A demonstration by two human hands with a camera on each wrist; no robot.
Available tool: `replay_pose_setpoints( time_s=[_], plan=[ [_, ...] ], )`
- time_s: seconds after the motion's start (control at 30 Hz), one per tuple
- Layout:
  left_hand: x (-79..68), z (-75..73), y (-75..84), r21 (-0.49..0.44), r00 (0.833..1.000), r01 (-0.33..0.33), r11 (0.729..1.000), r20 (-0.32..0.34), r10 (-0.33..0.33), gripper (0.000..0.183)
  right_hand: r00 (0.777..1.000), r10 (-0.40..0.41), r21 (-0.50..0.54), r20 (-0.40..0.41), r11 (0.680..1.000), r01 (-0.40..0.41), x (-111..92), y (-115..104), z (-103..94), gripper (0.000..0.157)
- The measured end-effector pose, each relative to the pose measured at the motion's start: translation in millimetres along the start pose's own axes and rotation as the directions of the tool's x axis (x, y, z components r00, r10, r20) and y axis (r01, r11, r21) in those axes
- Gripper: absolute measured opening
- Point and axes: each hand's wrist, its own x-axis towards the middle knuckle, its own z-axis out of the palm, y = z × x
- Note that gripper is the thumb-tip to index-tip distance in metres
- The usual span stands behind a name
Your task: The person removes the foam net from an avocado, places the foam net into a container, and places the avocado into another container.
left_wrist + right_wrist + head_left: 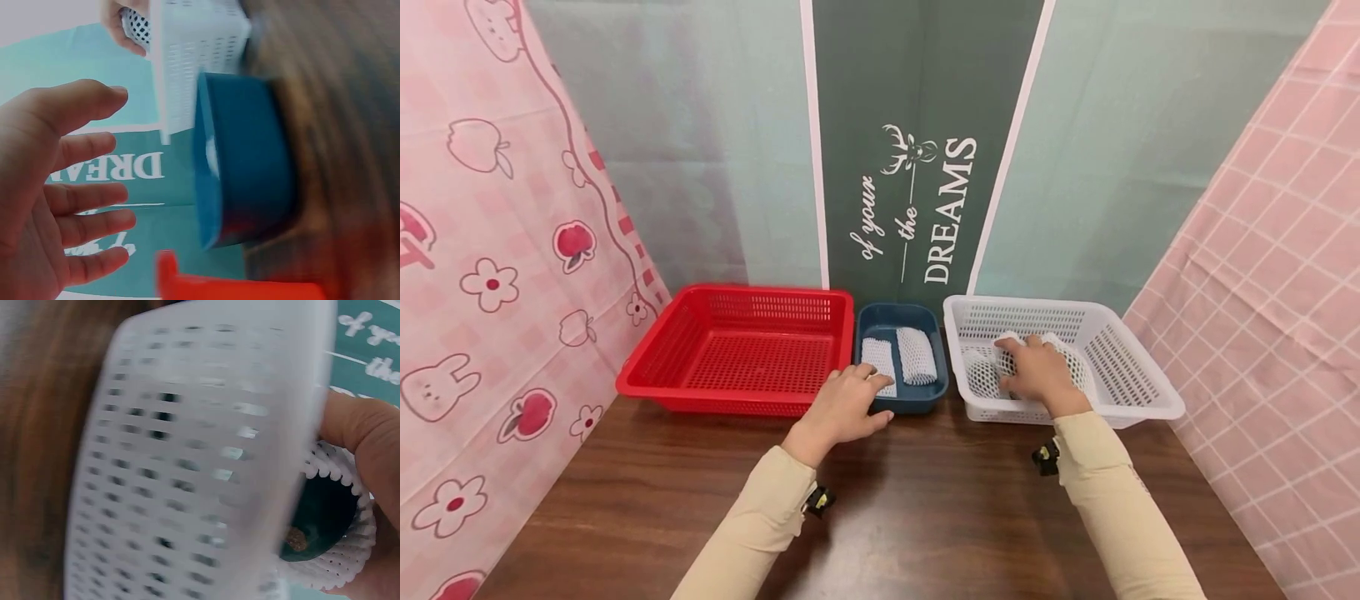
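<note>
My right hand (1037, 371) reaches into the white basket (1150, 400) and grips an avocado (325, 515) wrapped in a white foam net (353, 559). Its dark green end and brown stem spot show through the net's opening in the right wrist view. Other netted pieces lie beside that hand in the basket, one (982, 375) to its left. My left hand (846, 408) hangs over the near left corner of the blue tray (917, 406), fingers spread and holding nothing. Two white foam nets lie in this tray, a flat one (877, 357) and a rounder one (916, 357).
A red basket (647, 379) stands left of the blue tray, with the white basket on its right. All three sit at the back of the brown wooden table (925, 517), against a green curtain (895, 83). Pink cloths (1285, 250) hang at both sides.
</note>
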Motion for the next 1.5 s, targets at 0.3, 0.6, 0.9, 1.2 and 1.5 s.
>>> replay_pose_setpoints(
  time_s=[0.3, 0.6, 0.9, 1.2, 1.5],
  plan=[
    [4.6, -15.0, 1.2, -0.017, 1.000, 0.005, 1.000, -0.027, -0.006, 0.052, 1.000, -0.022, 0.086, -0.007, 0.996, 0.022, 1.2, -0.8, -21.6, 0.063],
    [-0.2, -14.4, -0.5, -0.033, 0.999, 0.023, 0.999, -0.026, -0.024, 0.054, 0.999, -0.040, 0.097, -0.037, 0.994, 0.043, -0.3, -8.2, -19.4, 0.062],
    [-19.2, -19.9, -12.6, -0.055, 0.989, 0.015, 0.998, -0.143, -0.023, 0.051, 0.991, -0.095, 0.126, -0.096, 0.986, 0.107, -5.0, -21.3, -17.8, 0.065],
    [-30.7, -24.2, -19.2, -0.082, 0.990, 0.053, 0.995, -0.126, -0.063, 0.052, 0.964, -0.189, 0.173, -0.188, 0.959, 0.223, -6.1, -37.9, -21.4, 0.068],
    [-41.3, -17.4, -31.1, -0.120, 0.980, 0.043, 0.992, -0.189, -0.066, 0.048, 0.912, -0.310, 0.199, -0.269, 0.908, 0.368, -6.1, -52.8, -19.5, 0.074]
  ],
)
